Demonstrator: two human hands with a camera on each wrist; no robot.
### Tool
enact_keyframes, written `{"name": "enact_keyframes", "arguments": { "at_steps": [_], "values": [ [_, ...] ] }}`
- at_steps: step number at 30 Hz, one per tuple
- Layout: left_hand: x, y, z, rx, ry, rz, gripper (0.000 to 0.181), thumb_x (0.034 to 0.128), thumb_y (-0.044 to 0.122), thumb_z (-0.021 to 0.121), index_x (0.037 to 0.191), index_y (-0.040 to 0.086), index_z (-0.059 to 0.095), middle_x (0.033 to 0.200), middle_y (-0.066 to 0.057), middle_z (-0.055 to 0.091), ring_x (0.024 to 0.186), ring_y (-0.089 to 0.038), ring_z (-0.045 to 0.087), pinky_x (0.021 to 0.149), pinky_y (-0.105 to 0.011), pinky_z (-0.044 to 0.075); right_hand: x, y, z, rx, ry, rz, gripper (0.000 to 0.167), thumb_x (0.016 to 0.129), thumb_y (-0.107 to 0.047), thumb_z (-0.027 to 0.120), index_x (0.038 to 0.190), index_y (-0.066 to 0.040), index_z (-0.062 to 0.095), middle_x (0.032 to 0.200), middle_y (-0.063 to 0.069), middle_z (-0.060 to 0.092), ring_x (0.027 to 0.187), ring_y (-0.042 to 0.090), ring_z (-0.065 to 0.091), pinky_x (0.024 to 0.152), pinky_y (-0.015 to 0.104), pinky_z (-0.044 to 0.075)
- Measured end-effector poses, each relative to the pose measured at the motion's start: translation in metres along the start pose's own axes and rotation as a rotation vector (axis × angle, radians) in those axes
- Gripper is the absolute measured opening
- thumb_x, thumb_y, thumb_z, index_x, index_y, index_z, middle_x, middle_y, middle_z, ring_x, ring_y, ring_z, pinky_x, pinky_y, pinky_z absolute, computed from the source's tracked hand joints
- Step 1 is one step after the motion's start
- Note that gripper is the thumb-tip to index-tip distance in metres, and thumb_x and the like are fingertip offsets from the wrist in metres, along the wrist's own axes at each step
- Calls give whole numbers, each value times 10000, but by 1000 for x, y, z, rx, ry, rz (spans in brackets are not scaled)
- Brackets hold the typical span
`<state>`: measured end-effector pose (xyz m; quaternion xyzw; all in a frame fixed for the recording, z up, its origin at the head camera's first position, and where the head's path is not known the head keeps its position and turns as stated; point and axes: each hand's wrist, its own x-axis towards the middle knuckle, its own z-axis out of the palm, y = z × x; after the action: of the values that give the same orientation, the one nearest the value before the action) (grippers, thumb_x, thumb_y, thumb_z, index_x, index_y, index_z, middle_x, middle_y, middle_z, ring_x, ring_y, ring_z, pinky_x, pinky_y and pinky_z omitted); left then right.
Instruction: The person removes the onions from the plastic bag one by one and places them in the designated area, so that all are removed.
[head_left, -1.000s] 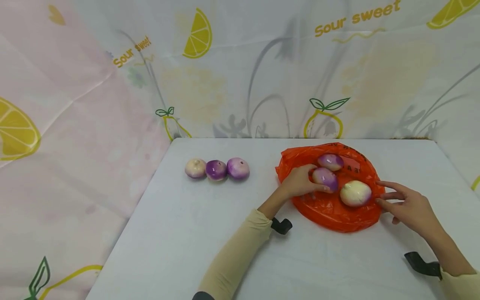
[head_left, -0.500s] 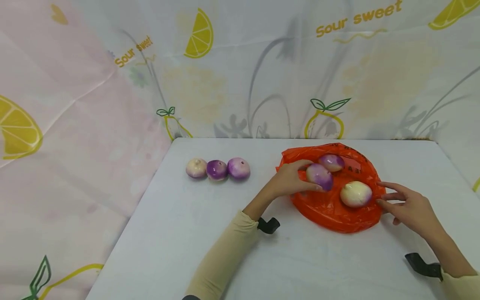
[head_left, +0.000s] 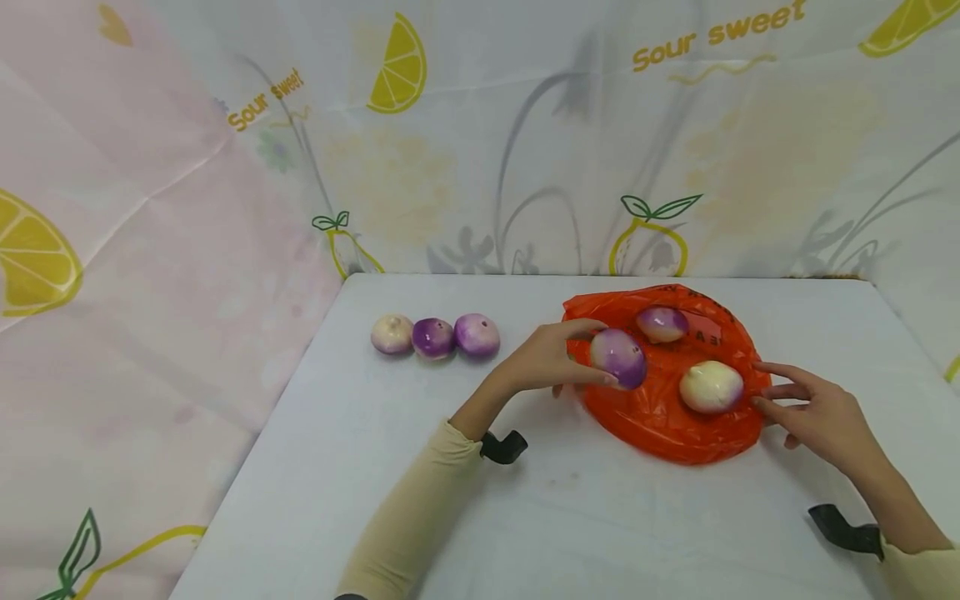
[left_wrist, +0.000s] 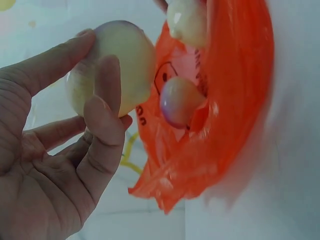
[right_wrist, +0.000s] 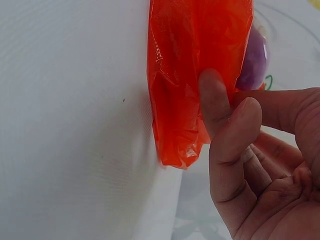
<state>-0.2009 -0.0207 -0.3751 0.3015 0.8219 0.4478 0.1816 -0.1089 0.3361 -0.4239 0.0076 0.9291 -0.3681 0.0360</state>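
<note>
My left hand [head_left: 551, 358] holds a purple-and-white turnip [head_left: 619, 358] between thumb and fingers, raised over the left edge of a red plastic bag [head_left: 675, 433]. In the left wrist view the turnip's [left_wrist: 132, 65] pale side shows. Two more turnips sit inside the spread bag: a purple-topped one [head_left: 663, 323] at the back and a mostly cream one [head_left: 711, 387] nearer the front. At the bag's right rim, my right hand [head_left: 828, 421] holds the plastic with its fingertips; the right wrist view shows fingers against the bag wall [right_wrist: 175, 100], their exact grip partly hidden.
Three turnips stand in a touching row on the left of the white table [head_left: 360, 467]: a cream one [head_left: 392, 335], a dark purple one [head_left: 432, 339] and a light purple one [head_left: 477, 337]. A fruit-printed cloth [head_left: 480, 150] hangs behind the table's back edge.
My left hand has lifted the turnip from among the others in the bag and moved it left to the bag's edge. The right hand and the bag have stayed nearly still.
</note>
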Motion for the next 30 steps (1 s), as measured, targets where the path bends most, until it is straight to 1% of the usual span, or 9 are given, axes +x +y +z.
{"name": "enact_keyframes", "arguments": {
  "at_steps": [6,9,14,19,23,26,30],
  "values": [
    [-16,-16,-15,-71,-24,-14,716,786,314,850,1400,175,509,1256,15,587,639,-375,677,524,-588,530,1,-2,0,0,-6,2,599,989,-278,622,1436,53,401,1165,384,574,597,199,629,496,301,537],
    [-26,-24,-22,-86,-30,-37,725,788,315,847,1412,185,501,1290,0,577,662,-382,682,528,-596,527,1,-1,0,1,-5,-2,596,989,-273,622,1435,55,401,1163,385,576,597,196,628,497,301,538],
    [-42,-34,-31,-79,-26,-76,754,791,341,840,1436,183,485,1339,-53,556,669,-376,684,530,-575,536,0,0,0,5,-4,-10,589,987,-264,627,1429,57,407,1154,384,580,615,187,639,496,302,539],
    [-57,-44,-36,-87,-19,-84,724,794,337,837,1416,175,504,1353,-81,553,663,-370,686,528,-582,534,0,1,0,-1,3,-14,584,986,-265,628,1424,54,411,1150,381,584,593,192,632,493,303,536],
    [-69,-55,-40,-97,1,-88,700,790,312,846,1396,174,523,1345,-85,566,645,-364,686,507,-578,528,0,1,1,-1,8,-19,584,986,-264,628,1425,53,411,1150,383,584,569,198,621,490,300,532],
    [-78,-63,-44,-102,15,-96,691,782,296,855,1381,174,532,1329,-87,576,632,-352,687,489,-557,529,0,1,1,1,8,-12,583,985,-266,629,1425,49,412,1156,384,581,564,204,619,491,302,533],
    [-89,-74,-48,-113,15,-109,702,784,292,854,1385,158,516,1331,-100,572,635,-336,693,474,-519,534,0,1,1,1,6,7,581,987,-270,626,1422,49,409,1164,384,577,572,210,621,494,306,536]
  ]
}}
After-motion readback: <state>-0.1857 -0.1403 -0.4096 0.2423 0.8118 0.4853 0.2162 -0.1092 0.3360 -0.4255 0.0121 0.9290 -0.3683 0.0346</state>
